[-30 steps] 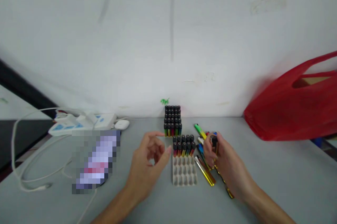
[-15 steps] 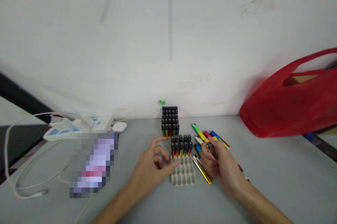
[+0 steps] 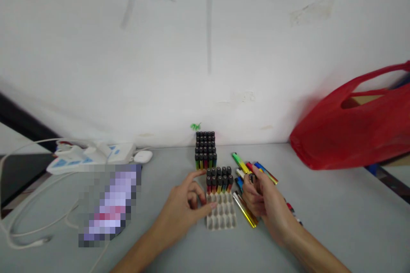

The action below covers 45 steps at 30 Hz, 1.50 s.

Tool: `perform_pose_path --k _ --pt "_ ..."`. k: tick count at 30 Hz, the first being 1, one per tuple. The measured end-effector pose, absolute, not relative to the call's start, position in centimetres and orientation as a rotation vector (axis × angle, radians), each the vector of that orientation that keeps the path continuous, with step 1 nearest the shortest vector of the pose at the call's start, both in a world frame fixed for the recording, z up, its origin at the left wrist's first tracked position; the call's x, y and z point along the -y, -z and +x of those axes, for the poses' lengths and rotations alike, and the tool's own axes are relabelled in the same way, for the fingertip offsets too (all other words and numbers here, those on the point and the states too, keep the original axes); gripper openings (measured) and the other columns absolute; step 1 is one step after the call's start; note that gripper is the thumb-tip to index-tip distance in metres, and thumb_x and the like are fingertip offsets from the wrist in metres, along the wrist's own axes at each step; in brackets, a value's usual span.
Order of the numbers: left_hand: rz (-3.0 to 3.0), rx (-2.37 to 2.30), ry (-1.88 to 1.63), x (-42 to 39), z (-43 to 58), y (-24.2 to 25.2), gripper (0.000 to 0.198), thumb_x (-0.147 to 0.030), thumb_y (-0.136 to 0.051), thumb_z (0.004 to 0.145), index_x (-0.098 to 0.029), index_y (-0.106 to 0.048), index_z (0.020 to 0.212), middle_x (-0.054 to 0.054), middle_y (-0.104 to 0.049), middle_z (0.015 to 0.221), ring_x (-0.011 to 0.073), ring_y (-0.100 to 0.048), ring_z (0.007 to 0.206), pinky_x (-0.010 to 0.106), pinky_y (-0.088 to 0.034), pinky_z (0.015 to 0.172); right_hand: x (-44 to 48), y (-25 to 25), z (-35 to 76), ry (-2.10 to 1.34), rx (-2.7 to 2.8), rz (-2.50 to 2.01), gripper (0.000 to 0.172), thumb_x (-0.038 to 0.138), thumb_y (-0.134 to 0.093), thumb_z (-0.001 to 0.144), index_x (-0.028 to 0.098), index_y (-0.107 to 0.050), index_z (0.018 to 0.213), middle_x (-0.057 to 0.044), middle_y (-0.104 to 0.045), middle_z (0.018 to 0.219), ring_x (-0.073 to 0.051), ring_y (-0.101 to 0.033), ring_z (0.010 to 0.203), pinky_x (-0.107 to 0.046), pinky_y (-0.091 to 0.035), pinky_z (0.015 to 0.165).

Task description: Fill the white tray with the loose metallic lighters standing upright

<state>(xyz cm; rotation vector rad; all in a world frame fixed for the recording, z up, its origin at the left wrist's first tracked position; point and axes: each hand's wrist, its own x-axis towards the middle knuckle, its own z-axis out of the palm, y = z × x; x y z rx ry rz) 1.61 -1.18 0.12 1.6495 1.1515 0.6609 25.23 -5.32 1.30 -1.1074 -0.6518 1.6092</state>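
A white slotted tray (image 3: pixel 222 216) lies on the grey table (image 3: pixel 336 213), its far rows filled with upright black-capped lighters (image 3: pixel 219 180). My left hand (image 3: pixel 185 208) rests at the tray's left edge, fingers curled, thumb and forefinger touching the rim. My right hand (image 3: pixel 264 199) is just right of the tray, fingers closed around a lighter whose dark cap shows at the fingertips. Loose coloured lighters (image 3: pixel 248 168) lie under and beyond that hand. A gold lighter (image 3: pixel 244 211) lies beside the tray.
A full block of upright lighters (image 3: pixel 205 150) stands by the wall. A red plastic bag (image 3: pixel 352 130) sits at the right. At the left are a white power strip (image 3: pixel 89 157), white cables (image 3: pixel 28 217), a small white puck (image 3: pixel 143 156) and a pixelated patch (image 3: pixel 107 204).
My left hand came down from mid-air onto the tray's left edge. My right hand moved slightly toward the tray, holding a lighter throughout. The view shifted a little.
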Motion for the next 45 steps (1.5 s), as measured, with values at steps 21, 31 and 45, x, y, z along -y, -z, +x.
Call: perform_pose_path --k 21,31,45 --pt "1.688 -1.117 -0.579 0.6 1.3 1.0 0.080 -0.039 -0.088 0.087 -0.017 -0.055 0.157 -0.007 -0.067 0.076 0.0109 -0.050 0.058 0.024 -0.037 0.055 5.3 0.2 24.9 -1.609 0.744 -1.147 0.072 0.092 -0.057 0.084 0.027 -0.040 0.059 0.011 -0.018 0.050 -0.008 -0.011 0.043 -0.024 -0.010 0.039" --pt "1.665 -1.072 -0.569 0.6 1.2 0.7 0.092 -0.036 -0.094 0.080 -0.018 -0.052 0.160 -0.005 -0.069 0.084 0.0102 -0.052 0.058 0.024 -0.039 0.054 8.2 -2.4 24.6 -0.658 1.583 -1.275 0.028 0.042 -0.045 0.118 0.032 -0.070 0.128 -0.005 -0.063 0.109 -0.024 -0.062 0.102 -0.037 -0.052 0.089" --pt "1.703 -1.036 -0.583 0.6 1.2 0.6 0.093 -0.030 -0.096 0.077 -0.020 -0.054 0.159 -0.004 -0.071 0.085 0.0121 -0.057 0.062 0.023 -0.040 0.055 8.0 -0.4 23.4 -0.347 1.965 -1.096 0.031 0.018 -0.078 0.103 0.029 -0.067 0.129 -0.001 -0.075 0.106 -0.025 -0.067 0.100 -0.038 -0.051 0.094"
